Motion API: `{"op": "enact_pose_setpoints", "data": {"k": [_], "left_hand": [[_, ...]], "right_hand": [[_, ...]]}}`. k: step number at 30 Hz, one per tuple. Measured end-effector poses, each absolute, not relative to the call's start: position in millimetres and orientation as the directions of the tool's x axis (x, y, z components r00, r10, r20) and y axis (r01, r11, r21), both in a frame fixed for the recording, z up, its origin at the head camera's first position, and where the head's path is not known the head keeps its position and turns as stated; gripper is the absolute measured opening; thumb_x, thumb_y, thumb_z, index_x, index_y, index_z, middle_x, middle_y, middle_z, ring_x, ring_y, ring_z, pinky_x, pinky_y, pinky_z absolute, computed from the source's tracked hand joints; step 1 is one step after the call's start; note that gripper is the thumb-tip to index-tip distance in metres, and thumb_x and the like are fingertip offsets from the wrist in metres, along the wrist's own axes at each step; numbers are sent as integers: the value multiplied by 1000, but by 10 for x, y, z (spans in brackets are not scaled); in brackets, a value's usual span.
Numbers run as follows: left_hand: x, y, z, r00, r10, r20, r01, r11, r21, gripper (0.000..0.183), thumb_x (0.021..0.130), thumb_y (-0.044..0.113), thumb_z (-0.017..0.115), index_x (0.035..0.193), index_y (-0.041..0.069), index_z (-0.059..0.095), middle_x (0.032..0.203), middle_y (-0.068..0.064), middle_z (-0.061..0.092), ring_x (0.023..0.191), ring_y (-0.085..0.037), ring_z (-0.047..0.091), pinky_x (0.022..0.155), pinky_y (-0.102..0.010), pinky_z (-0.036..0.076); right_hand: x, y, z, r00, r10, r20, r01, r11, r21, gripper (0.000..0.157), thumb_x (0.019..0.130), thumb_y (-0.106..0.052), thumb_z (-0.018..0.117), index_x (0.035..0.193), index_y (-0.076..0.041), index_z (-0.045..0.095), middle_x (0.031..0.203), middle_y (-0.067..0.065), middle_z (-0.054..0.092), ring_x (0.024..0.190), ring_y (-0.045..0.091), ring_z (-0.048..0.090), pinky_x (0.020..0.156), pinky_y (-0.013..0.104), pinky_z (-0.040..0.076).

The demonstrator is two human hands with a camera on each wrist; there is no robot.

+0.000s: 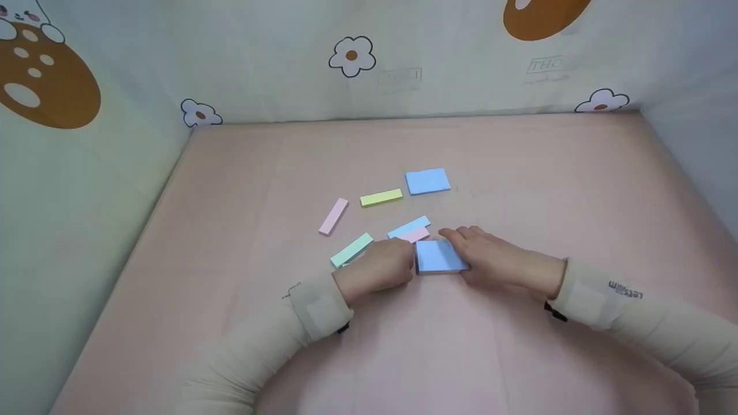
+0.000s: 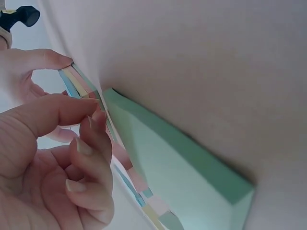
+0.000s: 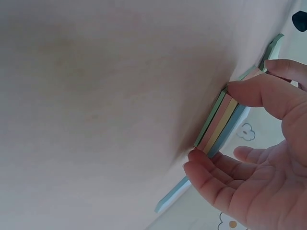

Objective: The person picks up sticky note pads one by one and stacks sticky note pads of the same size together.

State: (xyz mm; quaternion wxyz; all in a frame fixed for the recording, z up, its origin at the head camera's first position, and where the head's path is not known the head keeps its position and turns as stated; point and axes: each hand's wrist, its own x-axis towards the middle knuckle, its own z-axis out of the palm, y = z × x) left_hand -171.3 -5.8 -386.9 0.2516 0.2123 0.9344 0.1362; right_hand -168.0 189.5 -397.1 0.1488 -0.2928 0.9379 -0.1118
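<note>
A stack of sticky note pads [image 1: 439,256] lies at the middle of the table, blue on top, with yellow, pink and green layers [image 3: 218,122] at its side. My right hand [image 1: 490,256] grips its right part between thumb and fingers. My left hand [image 1: 383,265], fingers curled in, is at the stack's left edge; nothing shows between its thumb and fingertips. A green sticky note strip [image 1: 351,250] lies beside the left hand, large in the left wrist view. Just behind the stack are a blue strip [image 1: 408,227] and a pink strip [image 1: 416,235], partly hidden by the left hand.
Farther back lie a blue sticky note pad [image 1: 428,181], a yellow strip [image 1: 380,197] and another pink strip [image 1: 333,217]. Pale walls with printed flowers [image 1: 351,56] enclose the pinkish table [image 1: 277,167] at the back and sides.
</note>
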Motion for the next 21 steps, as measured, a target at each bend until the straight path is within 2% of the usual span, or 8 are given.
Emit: {"op": "enact_pose_setpoints", "data": {"k": [6, 9, 16, 21], "left_hand": [[-1701, -41, -3881, -778, 483, -403, 309, 852, 424, 25, 85, 10, 57, 110, 12, 61, 70, -2, 52, 60, -17, 49, 52, -24, 34], [-1697, -39, -3891, -776, 491, -396, 306, 842, 444, 30, 84, 10, 59, 114, 13, 59, 72, -2, 53, 60, -16, 49, 51, -24, 34], [-1711, -26, -3906, -781, 467, -415, 275, 854, 442, 17, 84, 12, 59, 100, 6, 62, 70, -3, 52, 60, -17, 50, 51, -24, 35], [-1726, -16, -3920, -782, 462, -418, 273, 857, 437, 20, 84, 12, 59, 103, 6, 62, 72, -3, 53, 63, -16, 50, 53, -23, 35]], "right_hand": [[-1665, 1916, -3959, -805, -548, -226, -461, 818, -344, 71, 76, -4, 67, 136, 2, 29, 119, 23, 48, 109, 34, 47, 92, 45, 40], [-1641, 1925, -3953, -817, -537, -211, -435, 813, -386, 71, 76, -3, 67, 136, 1, 28, 119, 23, 45, 108, 35, 48, 91, 47, 41], [-1606, 1927, -3929, -813, -552, -183, -423, 777, -465, 70, 76, 4, 61, 136, 1, 26, 127, 24, 38, 106, 34, 50, 89, 46, 43], [-1597, 1920, -3917, -812, -537, -228, -390, 790, -472, 70, 76, 6, 60, 137, 0, 26, 129, 25, 38, 109, 34, 49, 90, 46, 42]]}}
